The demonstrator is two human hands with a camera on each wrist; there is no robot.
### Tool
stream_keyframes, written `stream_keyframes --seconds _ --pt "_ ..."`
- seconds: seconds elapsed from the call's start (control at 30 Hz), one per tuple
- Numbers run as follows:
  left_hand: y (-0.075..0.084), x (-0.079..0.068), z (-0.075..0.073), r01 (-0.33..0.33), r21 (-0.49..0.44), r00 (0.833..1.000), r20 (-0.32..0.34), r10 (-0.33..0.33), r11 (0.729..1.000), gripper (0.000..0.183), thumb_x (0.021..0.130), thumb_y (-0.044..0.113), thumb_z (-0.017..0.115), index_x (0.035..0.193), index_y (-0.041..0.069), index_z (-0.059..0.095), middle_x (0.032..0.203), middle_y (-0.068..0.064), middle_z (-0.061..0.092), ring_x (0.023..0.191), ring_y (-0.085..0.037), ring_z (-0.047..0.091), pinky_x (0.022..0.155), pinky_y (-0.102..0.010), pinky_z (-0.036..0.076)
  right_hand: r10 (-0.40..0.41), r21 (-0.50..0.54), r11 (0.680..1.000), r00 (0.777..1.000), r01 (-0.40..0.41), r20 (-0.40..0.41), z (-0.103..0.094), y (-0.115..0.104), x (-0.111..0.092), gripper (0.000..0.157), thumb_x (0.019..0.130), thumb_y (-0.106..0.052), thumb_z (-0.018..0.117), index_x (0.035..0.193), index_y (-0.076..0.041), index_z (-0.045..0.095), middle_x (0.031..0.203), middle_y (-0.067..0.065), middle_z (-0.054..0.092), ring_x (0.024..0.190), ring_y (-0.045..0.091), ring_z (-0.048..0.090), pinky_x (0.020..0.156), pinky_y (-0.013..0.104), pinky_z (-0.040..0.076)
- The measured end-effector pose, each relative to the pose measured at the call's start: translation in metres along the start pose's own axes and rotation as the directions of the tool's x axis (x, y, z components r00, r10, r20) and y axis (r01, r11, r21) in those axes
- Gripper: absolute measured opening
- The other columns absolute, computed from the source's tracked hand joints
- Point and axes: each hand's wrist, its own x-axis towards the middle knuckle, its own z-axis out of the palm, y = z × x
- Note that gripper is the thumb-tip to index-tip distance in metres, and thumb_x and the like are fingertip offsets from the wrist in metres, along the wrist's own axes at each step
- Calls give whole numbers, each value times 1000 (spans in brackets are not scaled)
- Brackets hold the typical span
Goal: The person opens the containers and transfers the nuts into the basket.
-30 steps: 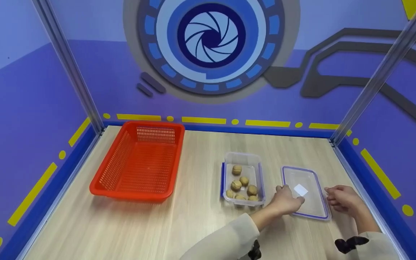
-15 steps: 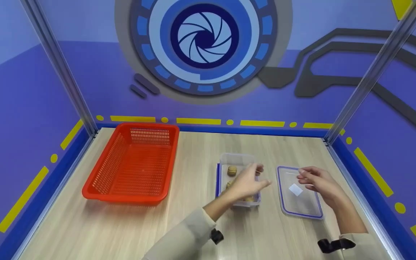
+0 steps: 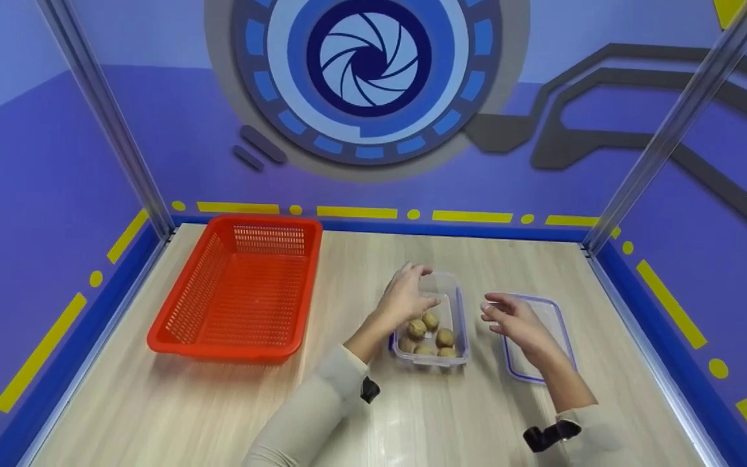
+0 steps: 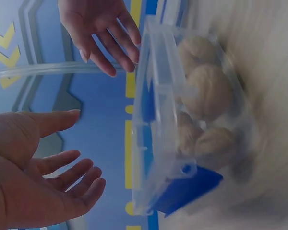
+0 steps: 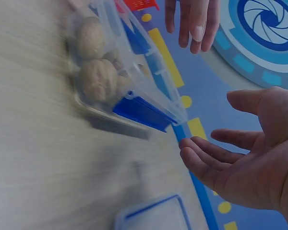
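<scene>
A clear plastic container point(image 3: 461, 318) with blue side clips stands on the table, holding several walnuts point(image 3: 445, 337). Over its left rim hovers my left hand point(image 3: 401, 298), fingers spread and relaxed, covering part of the container's inside. In the left wrist view, nothing lies in the left hand point(image 4: 48, 177). My right hand point(image 3: 521, 324) hangs between the container and its blue-edged clear lid point(image 3: 552, 318), hiding part of the lid. The right wrist view has the right hand point(image 5: 249, 158) with loosely bent fingers and nothing in them, apart from the container point(image 5: 149, 112).
A red perforated basket point(image 3: 260, 298) stands at the left of the wooden table point(image 3: 354, 272). Blue-purple panels point(image 3: 373, 188) close the back and both sides, with metal posts point(image 3: 672, 149) at the corners.
My left hand has moved left from beside the lid, across the container, to its left rim. My right hand has come left from the lid's right edge towards the container. The lid lies flat throughout.
</scene>
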Motion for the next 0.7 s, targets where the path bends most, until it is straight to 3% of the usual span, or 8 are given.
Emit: stream_keyframes --seconds 0.17,0.33,0.53,0.7 --pt "-16 13 2 -4 22 999 43 3 1000 61 93 23 84 146 8 59 143 -8 58 132 -28 57 108 -42 50 27 66 998 999 -25 -35 19 11 14 54 112 -19 54 156 9 39 151 34 50 136 44 53 113 56 46" --pt "-36 25 9 -113 91 988 117 103 989 56 95 25 83 143 6 60 137 -7 62 128 -24 59 108 -37 50 53 152 987 996 -41 -78 34 23 27 52 111 -14 53 156 9 38 148 35 50 131 46 57 107 54 52" --pt "-57 34 15 -224 149 966 162 200 963 48 95 22 82 138 7 63 134 -6 64 128 -22 60 108 -33 50 73 245 969 990 -43 -117 52 38 37 52 111 -12 53 156 9 36 149 34 46 131 44 56 96 40 58" --pt "-63 39 22 -298 221 947 189 260 928 46 95 18 81 137 7 64 134 -6 65 129 -23 59 109 -32 49 93 242 968 990 -64 -110 56 49 41 49 112 -12 50 154 12 39 152 35 46 137 44 51 103 43 53"
